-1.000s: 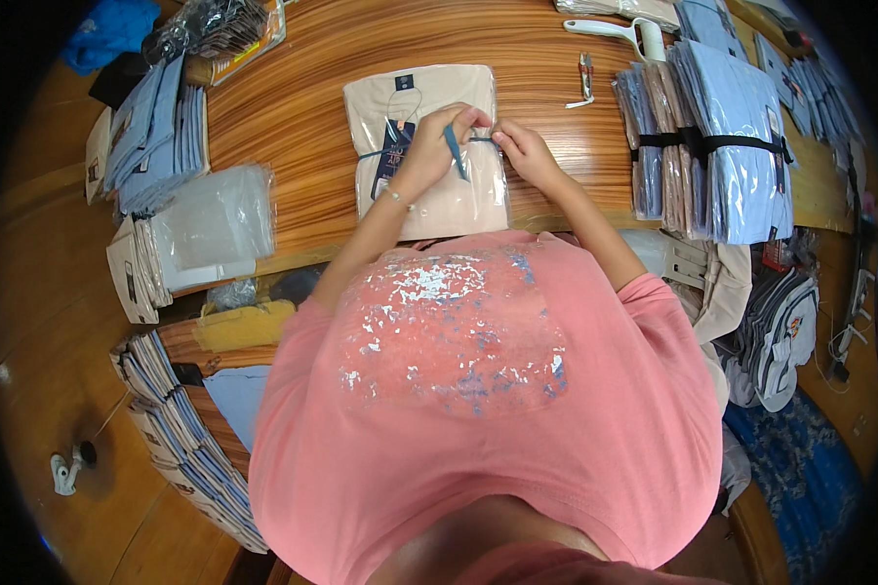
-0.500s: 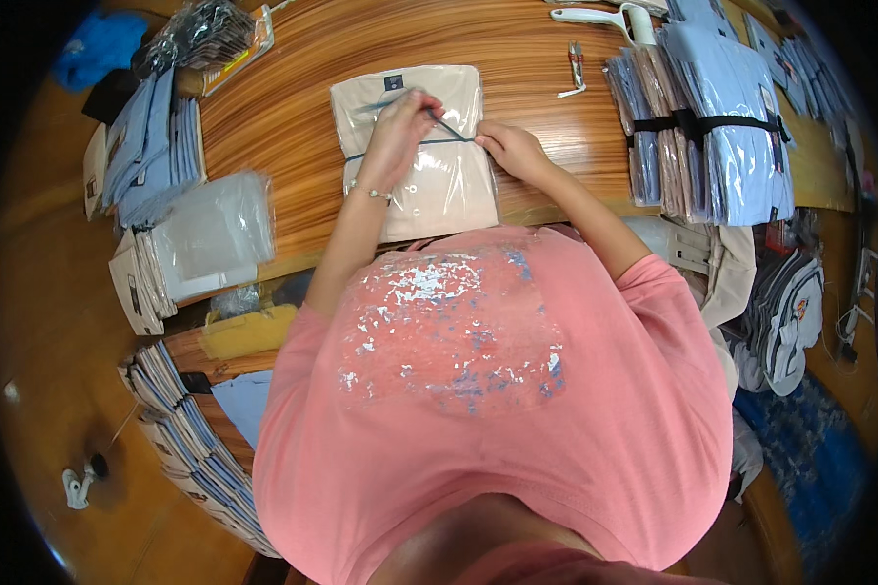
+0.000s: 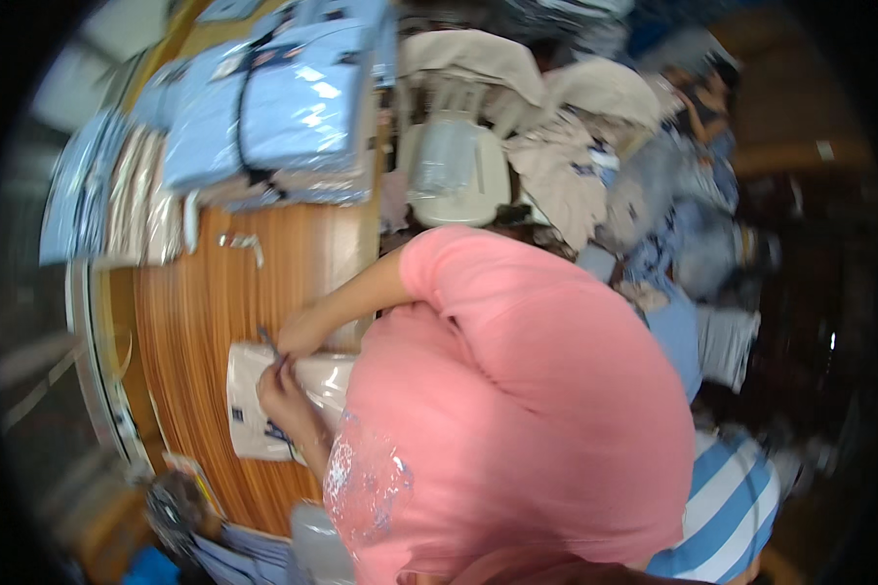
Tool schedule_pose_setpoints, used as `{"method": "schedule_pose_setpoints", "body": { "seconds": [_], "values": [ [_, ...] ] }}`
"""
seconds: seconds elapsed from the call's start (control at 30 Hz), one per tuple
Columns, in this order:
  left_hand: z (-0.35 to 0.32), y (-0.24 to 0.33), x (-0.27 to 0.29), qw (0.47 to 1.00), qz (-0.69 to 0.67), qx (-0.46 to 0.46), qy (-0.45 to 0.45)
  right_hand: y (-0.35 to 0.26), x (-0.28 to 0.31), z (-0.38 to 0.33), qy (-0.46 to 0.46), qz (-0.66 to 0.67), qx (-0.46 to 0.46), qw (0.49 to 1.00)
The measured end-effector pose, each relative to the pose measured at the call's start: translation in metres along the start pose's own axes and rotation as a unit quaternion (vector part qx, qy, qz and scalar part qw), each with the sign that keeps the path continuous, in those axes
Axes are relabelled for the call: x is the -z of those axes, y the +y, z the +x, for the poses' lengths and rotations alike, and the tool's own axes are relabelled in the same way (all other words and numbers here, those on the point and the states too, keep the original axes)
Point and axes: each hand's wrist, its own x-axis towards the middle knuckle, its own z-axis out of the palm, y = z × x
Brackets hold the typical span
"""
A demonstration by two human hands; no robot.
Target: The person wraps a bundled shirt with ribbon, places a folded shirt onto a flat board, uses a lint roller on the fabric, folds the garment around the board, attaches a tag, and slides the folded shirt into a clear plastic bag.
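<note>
On the wooden table lies a pack of folded beige shirts in clear plastic, with a dark label near one end. A thin dark band shows at my fingertips; in the blur its run across the pack is hard to follow. My left hand lies over the pack, fingertips pinched on the band. Close beside it, almost touching, my right hand is at the pack's edge with its fingers closed on the band too. My forearms and pink shirt hide part of the pack.
Bundled blue shirts in plastic, tied with a black strap, stand beyond small snips and a white handle. A pale chair holds plastic bags. Draped beige clothes lie beyond it. Another person is farther back.
The view has swung to the right, so the table now appears at the left. My hands, apart before, have come together at the band along the pack's edge.
</note>
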Motion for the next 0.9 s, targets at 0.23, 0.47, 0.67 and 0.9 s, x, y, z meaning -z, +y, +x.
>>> {"method": "schedule_pose_setpoints", "body": {
  "seconds": [0.23,0.47,0.67,0.9],
  "values": [
    [-0.016,-0.03,0.009,0.995,-0.087,-0.026,-0.035,-0.011,-0.007,-0.006,0.011,0.019,-0.017,1.0],
    [-0.007,-0.019,0.017,0.988,-0.125,0.076,-0.049,-0.006,0.003,-0.019,0.068,0.095,0.021,0.993],
    [0.0,-0.031,0.014,0.992,-0.025,-0.009,-0.124,-0.019,0.006,-0.011,0.142,0.354,0.056,0.923],
    [-0.001,-0.046,0.007,0.993,-0.066,0.039,-0.092,-0.025,-0.013,0.006,0.218,0.406,0.087,0.883]
  ]
}}
